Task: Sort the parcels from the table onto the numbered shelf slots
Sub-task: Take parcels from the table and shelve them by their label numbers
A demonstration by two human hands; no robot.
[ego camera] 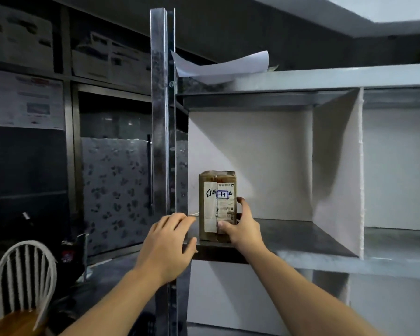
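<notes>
While right grip (244, 229) holds upright parcel (217, 190) on shelf (289, 235) | left grip (167, 246) wide

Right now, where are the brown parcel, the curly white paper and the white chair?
brown parcel (216, 204): head view, on its white label.
white paper sheet (223, 65): head view, middle of the curled sheet atop the shelf.
white chair (26, 243): head view, top of its curved back.

A white spindle-back chair (27, 243) stands before a dim poster-hung wall (24, 161).

A brown parcel (217, 204) stands upright on the metal shelf (289, 235).
</notes>
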